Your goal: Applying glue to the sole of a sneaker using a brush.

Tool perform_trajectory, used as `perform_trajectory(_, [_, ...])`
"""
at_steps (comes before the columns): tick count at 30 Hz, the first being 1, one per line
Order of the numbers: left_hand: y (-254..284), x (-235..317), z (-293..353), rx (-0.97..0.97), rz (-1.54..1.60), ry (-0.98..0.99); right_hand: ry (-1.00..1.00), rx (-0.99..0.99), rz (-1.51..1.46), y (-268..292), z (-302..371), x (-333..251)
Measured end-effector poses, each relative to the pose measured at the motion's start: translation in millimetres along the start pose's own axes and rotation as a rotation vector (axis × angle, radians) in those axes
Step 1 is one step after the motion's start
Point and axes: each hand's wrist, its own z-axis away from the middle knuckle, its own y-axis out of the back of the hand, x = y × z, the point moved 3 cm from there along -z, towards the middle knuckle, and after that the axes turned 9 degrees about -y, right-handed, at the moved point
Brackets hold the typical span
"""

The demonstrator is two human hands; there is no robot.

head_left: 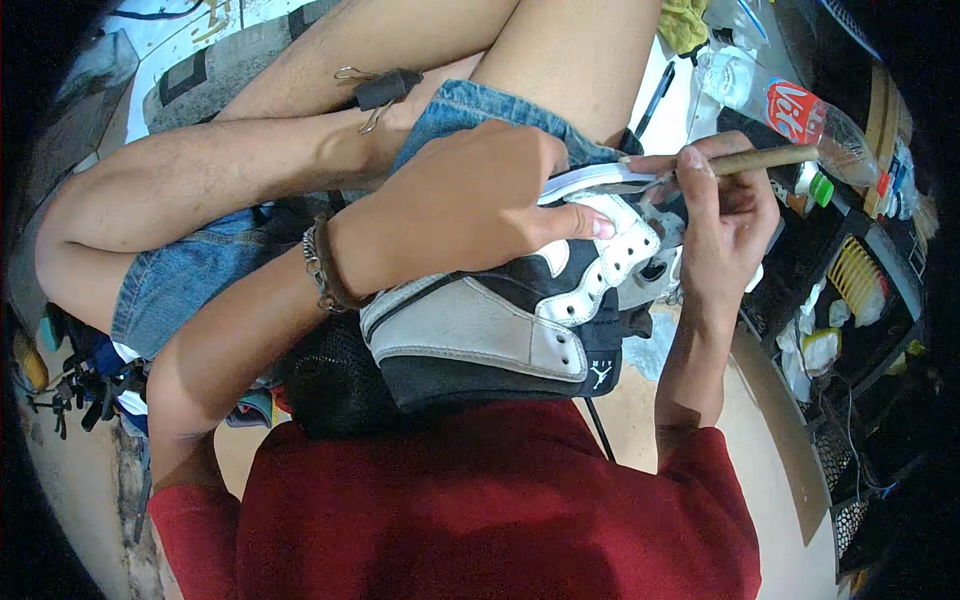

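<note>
A white, grey and black high-top sneaker (470,325) lies across my lap, its collar toward my body and its white sole edge (592,181) away from me. My left hand (490,185) is closed over the shoe's far side, its thumb pressed on the white leather near the eyelets. Between the fingers of my right hand (722,200) is a thin tool with a round wooden handle (768,158). The handle points right, and the working end meets the sole edge near the toe. That tip is too small to make out. Part of the toe hides behind my right hand.
A clear plastic bottle (745,88) with a red label lies at the upper right, near a black pen (655,95). A black binder clip (388,90) rests by my leg. Black racks (870,340) with odds and ends stand at the right. A yellow cloth (684,24) lies at the top.
</note>
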Motion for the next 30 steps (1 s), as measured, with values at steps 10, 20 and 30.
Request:
perform_trajectory(10, [2,2,0,-0.001,0.020,0.008,0.131,-0.087,0.127,-5,-3,3])
perform_trajectory(20, [3,5,2,-0.005,-0.030,0.049,0.148,-0.047,-0.014,1,0,4])
perform_trajectory(30, [0,3,0,0.028,-0.046,0.001,0.136,-0.059,0.116,-6,-5,7])
